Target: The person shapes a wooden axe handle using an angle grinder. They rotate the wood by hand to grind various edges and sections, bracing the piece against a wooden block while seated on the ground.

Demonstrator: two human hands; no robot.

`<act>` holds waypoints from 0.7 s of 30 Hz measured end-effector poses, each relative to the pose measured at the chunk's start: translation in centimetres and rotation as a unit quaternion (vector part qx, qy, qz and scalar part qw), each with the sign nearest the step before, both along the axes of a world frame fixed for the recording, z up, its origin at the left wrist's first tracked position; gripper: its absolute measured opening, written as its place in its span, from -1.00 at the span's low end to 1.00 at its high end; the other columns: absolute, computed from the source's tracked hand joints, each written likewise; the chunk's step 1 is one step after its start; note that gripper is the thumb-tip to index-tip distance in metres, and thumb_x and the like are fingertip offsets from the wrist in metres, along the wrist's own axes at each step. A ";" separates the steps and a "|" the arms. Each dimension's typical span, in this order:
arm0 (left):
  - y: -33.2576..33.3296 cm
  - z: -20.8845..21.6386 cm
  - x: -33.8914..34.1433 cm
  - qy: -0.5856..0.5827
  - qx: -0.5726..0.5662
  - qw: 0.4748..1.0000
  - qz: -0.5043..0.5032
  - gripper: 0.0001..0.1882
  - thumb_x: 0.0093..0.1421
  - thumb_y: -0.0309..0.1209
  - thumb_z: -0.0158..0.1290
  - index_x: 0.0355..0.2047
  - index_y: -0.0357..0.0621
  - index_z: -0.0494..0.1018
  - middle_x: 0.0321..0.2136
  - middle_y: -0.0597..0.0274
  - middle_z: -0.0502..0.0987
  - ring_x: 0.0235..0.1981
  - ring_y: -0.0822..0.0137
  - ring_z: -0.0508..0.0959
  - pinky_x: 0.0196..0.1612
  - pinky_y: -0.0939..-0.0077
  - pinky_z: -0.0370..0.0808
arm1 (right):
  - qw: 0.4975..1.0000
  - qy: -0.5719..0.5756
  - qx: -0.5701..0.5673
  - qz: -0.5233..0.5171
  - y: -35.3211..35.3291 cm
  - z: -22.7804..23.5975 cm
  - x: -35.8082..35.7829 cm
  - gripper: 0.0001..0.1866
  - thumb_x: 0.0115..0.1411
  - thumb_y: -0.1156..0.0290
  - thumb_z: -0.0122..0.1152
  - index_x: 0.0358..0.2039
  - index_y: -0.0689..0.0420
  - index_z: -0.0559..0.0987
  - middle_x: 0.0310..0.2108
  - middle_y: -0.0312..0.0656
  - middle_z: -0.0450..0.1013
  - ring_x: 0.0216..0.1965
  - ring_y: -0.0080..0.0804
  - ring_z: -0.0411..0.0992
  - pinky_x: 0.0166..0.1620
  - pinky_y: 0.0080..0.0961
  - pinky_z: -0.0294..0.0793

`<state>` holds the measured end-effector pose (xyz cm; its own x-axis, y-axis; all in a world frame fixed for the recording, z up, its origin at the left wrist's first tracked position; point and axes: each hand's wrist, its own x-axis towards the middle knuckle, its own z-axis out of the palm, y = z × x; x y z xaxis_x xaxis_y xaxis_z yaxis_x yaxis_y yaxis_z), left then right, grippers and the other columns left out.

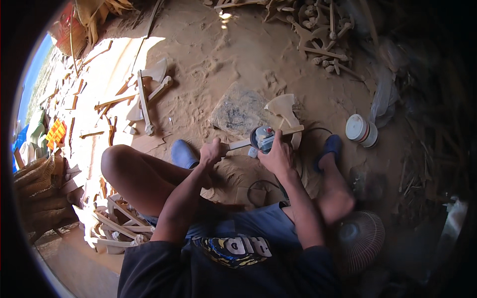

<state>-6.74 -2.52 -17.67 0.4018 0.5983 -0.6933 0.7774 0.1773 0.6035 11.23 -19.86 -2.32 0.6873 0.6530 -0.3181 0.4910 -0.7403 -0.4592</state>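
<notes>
We sit on sandy ground [208, 59], legs folded, blue sandals on. Our left hand [210, 152] is fisted around the handle of a wooden axe [283, 113], whose pale carved head sits just past a flat grey stone [237, 111]. Our right hand [276, 156] wraps the body of an angle grinder [262, 137], which touches the axe handle near the head. A white tub [361, 130] stands to the right, well apart. More wooden axes [144, 97] lie upper left, another pile [114, 226] by our left knee. A fan [361, 238] sits lower right.
</notes>
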 end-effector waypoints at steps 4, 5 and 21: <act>0.2 0.9 -0.3 0.003 0.011 1.000 -0.005 -0.38 0.36 -0.01 -0.25 -0.37 -0.29 0.63 -0.54 0.07 0.65 -0.60 0.24 0.59 -0.48 0.29 0.51 | 0.998 -0.006 -0.018 -0.057 -0.9 0.2 2.5 -0.10 0.06 0.27 0.46 0.30 0.27 0.16 -0.14 0.41 0.57 -0.08 0.41 0.56 -0.01 0.15 0.56; 0.4 1.1 -0.5 0.014 -0.016 1.000 0.020 -0.38 0.36 -0.01 -0.25 -0.36 -0.29 0.63 -0.54 0.07 0.65 -0.60 0.24 0.59 -0.48 0.29 0.51 | 0.998 -0.005 -0.018 -0.059 -1.2 -0.1 3.3 -0.10 0.06 0.27 0.46 0.30 0.27 0.16 -0.14 0.41 0.57 -0.08 0.41 0.56 -0.01 0.15 0.56; 1.5 0.6 -0.4 0.028 0.059 0.997 -0.037 -0.51 0.36 -0.01 -0.09 -0.32 -0.20 0.60 -0.50 0.00 0.69 -0.54 0.16 0.69 -0.39 0.21 0.60 | 0.996 0.018 0.081 0.016 -2.1 -2.2 2.4 0.04 0.05 0.28 0.44 0.41 0.37 0.04 -0.10 0.48 0.53 -0.01 0.39 0.55 0.07 0.11 0.55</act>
